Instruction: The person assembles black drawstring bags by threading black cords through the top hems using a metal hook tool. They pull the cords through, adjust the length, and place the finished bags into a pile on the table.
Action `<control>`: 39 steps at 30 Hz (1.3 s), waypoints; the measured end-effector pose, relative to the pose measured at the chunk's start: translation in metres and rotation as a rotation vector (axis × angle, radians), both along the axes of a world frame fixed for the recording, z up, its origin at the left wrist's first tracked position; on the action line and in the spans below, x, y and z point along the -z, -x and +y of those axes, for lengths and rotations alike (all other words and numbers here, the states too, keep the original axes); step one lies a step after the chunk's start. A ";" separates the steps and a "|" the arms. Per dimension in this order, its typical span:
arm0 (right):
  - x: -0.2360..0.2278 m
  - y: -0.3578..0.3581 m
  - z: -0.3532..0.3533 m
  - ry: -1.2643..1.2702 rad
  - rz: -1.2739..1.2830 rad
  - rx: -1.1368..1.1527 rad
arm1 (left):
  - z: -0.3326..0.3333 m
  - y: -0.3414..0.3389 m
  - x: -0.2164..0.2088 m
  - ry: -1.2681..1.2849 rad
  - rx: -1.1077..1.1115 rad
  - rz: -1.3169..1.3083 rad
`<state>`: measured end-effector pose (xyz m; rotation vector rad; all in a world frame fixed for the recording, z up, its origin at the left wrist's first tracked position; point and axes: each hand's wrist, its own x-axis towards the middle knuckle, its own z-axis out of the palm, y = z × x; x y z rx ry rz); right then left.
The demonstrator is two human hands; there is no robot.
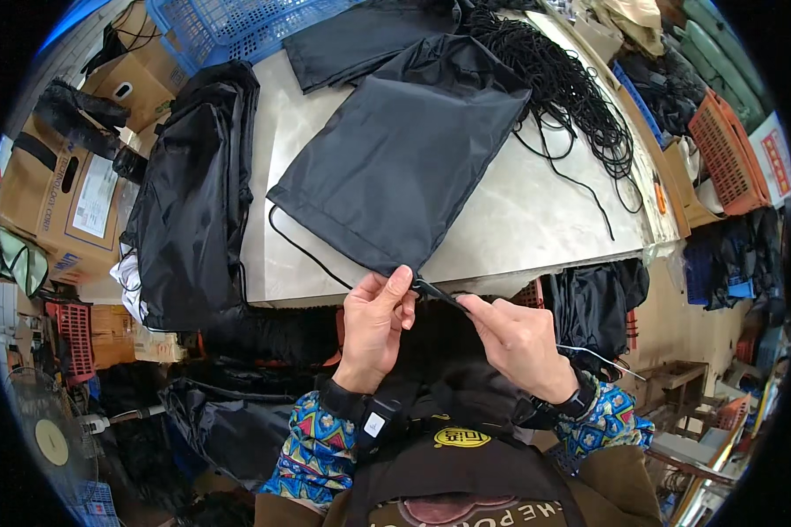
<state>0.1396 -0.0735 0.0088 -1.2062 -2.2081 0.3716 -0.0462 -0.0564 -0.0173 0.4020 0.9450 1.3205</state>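
Note:
A black fabric pouch [395, 149] lies on the pale table, its near corner at the front edge. With thumb and fingers my left hand [376, 321] pinches that corner. A black cord [312, 250] comes out of the pouch's left corner and loops toward my left hand. To the right, my right hand [520, 342] is closed on a dark strand stretched between the two hands; cord or fabric edge, I cannot make out which. A thin pale rod [602, 358] sticks out beyond my right hand, its other end hidden.
A heap of black cords [580, 97] covers the table's far right. Folded black pouches [198, 193] are stacked at the left, near a cardboard box [70, 189]. A blue basket [228, 31] stands at the back, an orange crate [725, 158] at the right, a fan [51, 439] at lower left.

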 end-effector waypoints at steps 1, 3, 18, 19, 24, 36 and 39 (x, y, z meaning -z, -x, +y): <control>-0.001 0.001 -0.001 -0.031 -0.034 -0.003 | -0.002 -0.002 -0.001 -0.009 -0.009 0.026; 0.000 0.004 -0.001 -0.090 -0.101 -0.013 | -0.006 -0.009 -0.004 -0.006 0.006 0.097; -0.020 -0.033 0.009 0.227 0.016 -0.048 | 0.000 -0.028 -0.004 -0.092 0.174 0.107; -0.021 -0.033 0.007 0.256 0.006 -0.053 | 0.005 -0.023 -0.007 -0.075 0.016 0.076; -0.027 -0.064 -0.005 0.437 0.052 -0.016 | 0.026 0.027 0.012 -0.117 -0.081 0.200; -0.007 -0.016 0.010 0.405 0.247 0.151 | 0.007 -0.039 0.018 -0.359 0.272 0.214; -0.013 -0.025 0.026 0.105 -0.053 -0.043 | 0.012 -0.040 0.009 -0.332 0.249 0.090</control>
